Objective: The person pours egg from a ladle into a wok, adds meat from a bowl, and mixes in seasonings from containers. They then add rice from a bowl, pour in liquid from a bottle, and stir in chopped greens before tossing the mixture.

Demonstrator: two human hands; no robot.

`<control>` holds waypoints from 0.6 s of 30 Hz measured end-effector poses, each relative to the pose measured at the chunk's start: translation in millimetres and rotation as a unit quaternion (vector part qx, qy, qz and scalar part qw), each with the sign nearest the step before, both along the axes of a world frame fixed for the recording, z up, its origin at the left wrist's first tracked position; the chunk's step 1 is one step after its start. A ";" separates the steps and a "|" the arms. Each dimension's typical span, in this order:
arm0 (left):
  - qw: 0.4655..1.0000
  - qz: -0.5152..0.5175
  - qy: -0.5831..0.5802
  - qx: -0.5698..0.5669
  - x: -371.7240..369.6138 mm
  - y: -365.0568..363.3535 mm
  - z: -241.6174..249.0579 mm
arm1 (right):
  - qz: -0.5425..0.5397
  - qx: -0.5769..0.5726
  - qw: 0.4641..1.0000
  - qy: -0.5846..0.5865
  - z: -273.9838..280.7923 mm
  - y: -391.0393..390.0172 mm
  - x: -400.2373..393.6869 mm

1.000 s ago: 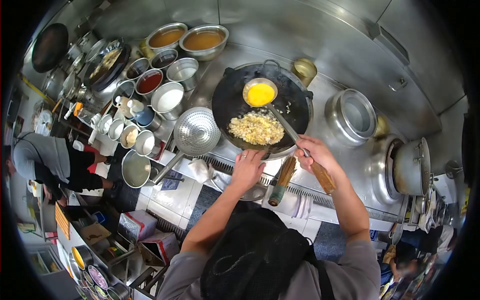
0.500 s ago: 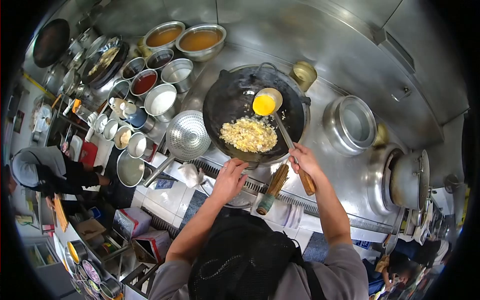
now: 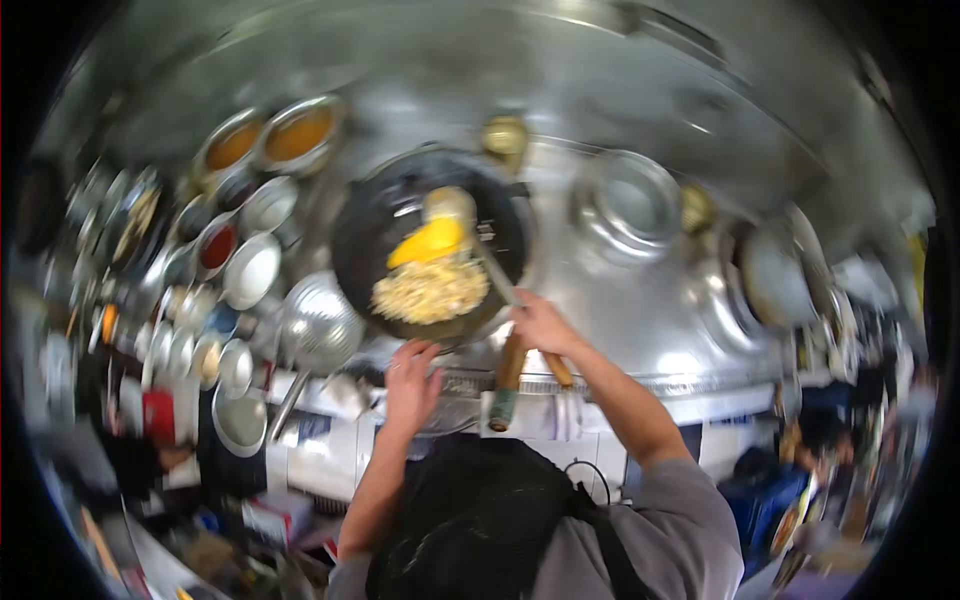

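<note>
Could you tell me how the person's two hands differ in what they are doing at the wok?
The right hand grips the ladle handle, tipping yellow egg into the wok; the left hand holds no tool and rests at the wok's near rim. Both are bare and reach forward.

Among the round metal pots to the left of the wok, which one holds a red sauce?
The small pot with dark red contents, directly above the white-filled pot; the two big bowls behind hold orange liquid.

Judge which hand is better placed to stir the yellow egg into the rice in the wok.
Right. The right hand already grips the ladle, whose bowl is tipping egg over the rice. The left hand sits at the wok near edge, without a utensil.
</note>
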State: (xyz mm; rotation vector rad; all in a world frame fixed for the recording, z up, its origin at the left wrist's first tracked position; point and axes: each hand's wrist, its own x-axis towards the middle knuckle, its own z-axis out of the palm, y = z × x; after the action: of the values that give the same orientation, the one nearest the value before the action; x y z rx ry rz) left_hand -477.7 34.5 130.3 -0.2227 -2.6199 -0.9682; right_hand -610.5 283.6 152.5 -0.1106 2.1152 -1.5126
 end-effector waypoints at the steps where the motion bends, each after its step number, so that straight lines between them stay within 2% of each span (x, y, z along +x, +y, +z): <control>1: 1.000 -0.003 -0.001 -0.005 1.4 0.5 1.1 | 0.020 0.094 0.994 0.061 -3.0 -0.9 2.1; 3: 1.000 -0.016 0.008 -0.005 3.0 1.7 -6.7 | 0.035 0.146 0.950 0.273 -43.4 4.3 5.9; 5: 0.999 -0.037 0.006 -0.004 5.4 3.2 -7.2 | 0.051 0.225 0.956 0.180 -7.5 2.7 23.9; 7: 0.998 -0.066 0.013 -0.004 5.3 4.4 -7.2 | 0.046 0.266 0.932 0.243 -4.5 5.2 36.0; 12: 0.995 -0.097 -0.021 -0.025 4.2 5.3 -11.3 | 0.049 0.327 0.910 0.250 19.8 13.9 59.2; 15: 0.991 -0.122 -0.025 -0.039 2.0 2.1 -14.0 | 0.059 0.355 0.900 0.246 14.1 15.0 62.1; 17: 0.987 -0.149 -0.042 -0.053 8.5 -4.3 1.6 | 0.040 0.352 0.879 0.319 -8.2 11.4 65.3; 18: 0.986 -0.163 -0.012 -0.029 1.4 1.5 26.7 | 0.040 0.357 0.892 0.273 4.7 5.0 72.2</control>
State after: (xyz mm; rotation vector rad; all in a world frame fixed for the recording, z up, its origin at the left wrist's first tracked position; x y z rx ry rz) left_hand -476.3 36.0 157.0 -0.6758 -2.6880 -0.9997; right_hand -538.2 288.6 157.2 -0.3798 2.9356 -0.5999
